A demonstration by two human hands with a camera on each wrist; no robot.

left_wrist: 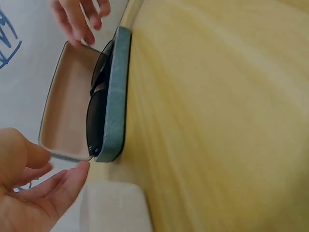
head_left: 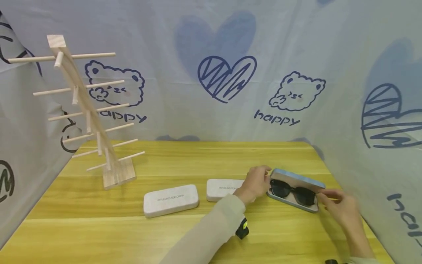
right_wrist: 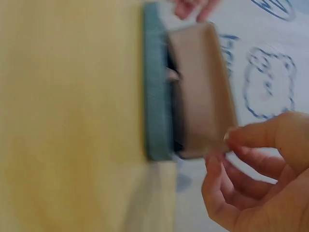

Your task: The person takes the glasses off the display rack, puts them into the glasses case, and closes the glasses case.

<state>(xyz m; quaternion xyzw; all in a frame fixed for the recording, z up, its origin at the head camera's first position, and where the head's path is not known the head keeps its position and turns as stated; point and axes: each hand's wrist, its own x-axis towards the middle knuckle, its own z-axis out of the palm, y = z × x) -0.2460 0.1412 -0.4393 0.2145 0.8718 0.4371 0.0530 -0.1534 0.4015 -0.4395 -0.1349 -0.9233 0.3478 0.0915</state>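
Note:
A blue-grey glasses case [head_left: 298, 176] lies with its lid raised at the right of the table, its pale lining showing. Dark sunglasses [head_left: 281, 188] rest inside, lenses towards me. At the case's left end is my left hand [head_left: 255, 185]; in the left wrist view, its fairly straight fingers [left_wrist: 77, 176] touch the near corner by the lid. My right hand [head_left: 343, 209] is at the other end. The right wrist view shows its thumb and fingers [right_wrist: 241, 137] pinching the lid's corner.
Two white cases [head_left: 171, 200] [head_left: 219, 189] with small lettering lie left of the open one, the nearer-to-hand one partly covered by my left hand. A wooden rack [head_left: 118, 172] with several pegs stands at the left. Printed cloth [head_left: 171, 121] hangs around the table.

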